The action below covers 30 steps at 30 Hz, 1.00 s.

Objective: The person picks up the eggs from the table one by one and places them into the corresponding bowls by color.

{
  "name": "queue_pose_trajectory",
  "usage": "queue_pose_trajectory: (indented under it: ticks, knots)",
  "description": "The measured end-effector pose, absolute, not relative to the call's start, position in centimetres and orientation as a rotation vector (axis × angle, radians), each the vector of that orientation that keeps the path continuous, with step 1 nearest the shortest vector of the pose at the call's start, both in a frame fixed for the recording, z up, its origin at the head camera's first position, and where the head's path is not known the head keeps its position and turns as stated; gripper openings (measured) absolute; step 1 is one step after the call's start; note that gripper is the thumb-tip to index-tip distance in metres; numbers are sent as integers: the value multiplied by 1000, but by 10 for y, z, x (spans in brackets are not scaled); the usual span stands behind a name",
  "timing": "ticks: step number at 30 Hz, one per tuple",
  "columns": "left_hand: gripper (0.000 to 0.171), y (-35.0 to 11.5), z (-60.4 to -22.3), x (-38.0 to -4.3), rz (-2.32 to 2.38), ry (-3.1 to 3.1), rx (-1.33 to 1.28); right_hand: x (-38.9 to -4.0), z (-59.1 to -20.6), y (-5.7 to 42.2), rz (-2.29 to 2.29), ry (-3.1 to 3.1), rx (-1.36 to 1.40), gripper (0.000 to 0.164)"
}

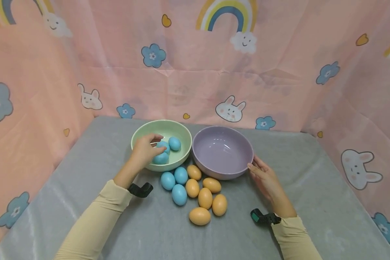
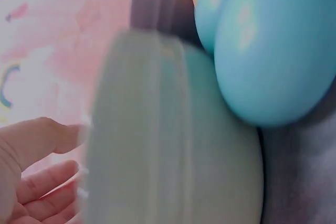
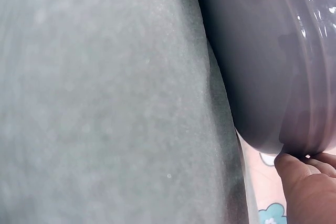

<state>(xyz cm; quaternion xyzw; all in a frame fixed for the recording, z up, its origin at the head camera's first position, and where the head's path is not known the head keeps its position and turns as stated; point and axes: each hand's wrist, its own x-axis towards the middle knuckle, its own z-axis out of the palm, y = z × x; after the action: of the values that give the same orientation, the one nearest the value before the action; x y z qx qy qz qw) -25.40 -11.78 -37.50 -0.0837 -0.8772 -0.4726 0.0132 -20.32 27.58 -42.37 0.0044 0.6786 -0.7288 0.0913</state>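
Note:
Over the light green bowl (image 1: 143, 130) at the left is my left hand (image 1: 144, 151), thumb and fingers apart above the blue eggs (image 1: 174, 143) inside. In the left wrist view the bowl's wall (image 2: 210, 161) hides the fingertips. My right hand (image 1: 265, 177) touches the right side of the purple bowl (image 1: 219, 151), thumb near its rim. The right wrist view shows these fingers (image 3: 304, 174) against the bowl's outer wall. No eggs show in the purple bowl. In front of both bowls lie several yellow-orange eggs (image 1: 205, 198) and three more blue eggs (image 1: 179, 195).
The two bowls stand side by side on a grey cloth-covered table (image 1: 143, 231). A pink curtain (image 1: 188, 86) with rainbows and rabbits closes off the back and sides. Black cameras (image 1: 263, 217) are strapped to both wrists.

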Motion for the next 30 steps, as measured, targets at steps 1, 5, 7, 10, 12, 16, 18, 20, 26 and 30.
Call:
queue_pose_trajectory:
  ticks: [1, 5, 7, 10, 12, 16, 18, 20, 26, 30]
  knots:
    - [43, -117, -374, -249, -1481, -2721, -283, -203, -424, 276, -2167, 2014, 9, 72]
    - [43, -115, -370, -229, -1483, -2700, -341, -204, -424, 276, -2181, 2001, 10, 72]
    - [42, -114, -369, -219, -1469, -2703, -349, -204, -424, 276, -2185, 1997, 13, 72]
    - [40, -112, -372, -207, -1447, -2699, -365, -204, -424, 276, -2182, 2000, 16, 71]
    - [40, -110, -375, -199, -1456, -2683, -386, -204, -424, 276, -2181, 2003, 16, 71]
    - [42, -106, -380, -185, -1541, -2634, -422, -204, -424, 276, -2184, 2002, 17, 72]
    - [44, -104, -382, -179, -1563, -2629, -421, -204, -424, 276, -2182, 2003, 18, 72]
    - [44, -102, -385, -174, -1593, -2634, -419, -204, -424, 276, -2180, 2003, 19, 72]
    - [47, -94, -395, -163, -1601, -2704, -402, -204, -424, 276, -2193, 1993, 8, 72]
    - [47, -90, -401, -159, -1586, -2746, -370, -204, -424, 276, -2191, 1992, 16, 72]
